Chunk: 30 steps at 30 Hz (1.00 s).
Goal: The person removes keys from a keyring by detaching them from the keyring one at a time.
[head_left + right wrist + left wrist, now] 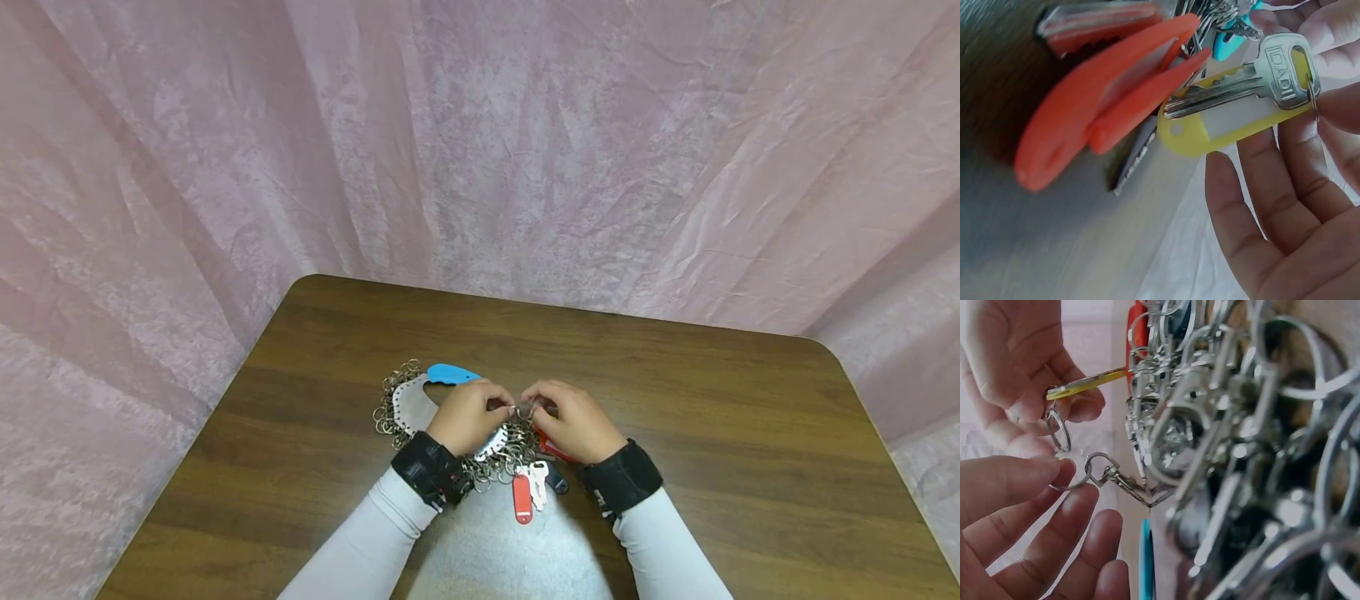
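Observation:
A metal key holder plate (411, 406) with a blue handle (452, 373) lies on the table, its edge lined with many clasps and rings (386, 417). My left hand (467, 417) pinches a ring (1072, 484) between thumb and fingers; the ring links to a swivel clasp (1124, 481) beside the blue handle. Facing it closely, my right hand (576, 422) pinches a small key ring (1314, 100) between thumb and finger. From that ring hang a silver key (1272, 74) and a yellow key tag (1235, 132). The two rings are close together between the fingertips.
Red key tags (522, 500), a silver key (537, 483) and a dark tag (557, 479) lie at the near side of the clasps. A brown wooden table (750, 433) spreads around, with pink curtains (555, 150) behind it.

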### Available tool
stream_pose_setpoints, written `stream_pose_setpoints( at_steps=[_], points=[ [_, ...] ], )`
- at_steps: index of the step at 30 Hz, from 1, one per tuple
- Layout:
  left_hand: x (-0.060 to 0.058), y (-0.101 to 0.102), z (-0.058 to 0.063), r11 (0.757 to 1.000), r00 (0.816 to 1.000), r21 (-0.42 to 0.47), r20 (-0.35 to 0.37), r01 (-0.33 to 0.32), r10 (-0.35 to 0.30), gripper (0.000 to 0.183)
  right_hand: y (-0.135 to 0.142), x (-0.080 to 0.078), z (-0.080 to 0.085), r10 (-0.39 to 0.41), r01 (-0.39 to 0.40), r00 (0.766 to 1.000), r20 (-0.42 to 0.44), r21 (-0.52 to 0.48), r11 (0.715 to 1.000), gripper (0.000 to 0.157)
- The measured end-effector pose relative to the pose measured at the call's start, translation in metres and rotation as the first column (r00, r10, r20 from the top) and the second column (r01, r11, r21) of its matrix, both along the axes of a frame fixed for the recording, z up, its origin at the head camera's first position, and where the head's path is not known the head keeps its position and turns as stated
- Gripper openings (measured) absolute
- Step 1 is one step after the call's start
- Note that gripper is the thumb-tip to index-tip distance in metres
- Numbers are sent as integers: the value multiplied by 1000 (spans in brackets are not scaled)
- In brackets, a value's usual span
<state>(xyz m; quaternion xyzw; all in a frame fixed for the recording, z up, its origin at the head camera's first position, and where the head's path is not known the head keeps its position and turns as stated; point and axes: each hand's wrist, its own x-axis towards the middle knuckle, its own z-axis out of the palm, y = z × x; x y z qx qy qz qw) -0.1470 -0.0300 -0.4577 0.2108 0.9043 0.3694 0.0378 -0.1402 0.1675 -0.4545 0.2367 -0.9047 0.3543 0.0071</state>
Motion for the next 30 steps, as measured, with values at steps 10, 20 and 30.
stream_pose_setpoints(
  at_steps=[10,20,30],
  points=[
    [-5,-4,6,998,996,61,87,28,-34,5,0,0,0,47,-47,998,-35,3,999,10],
    [-4,-7,8,997,992,70,118,32,-40,4,-3,-2,-2,6,-7,998,-66,-18,1000,13],
    [-3,-7,10,997,988,54,142,49,-56,6,-3,0,-1,-32,33,998,-46,8,999,14]
  ],
)
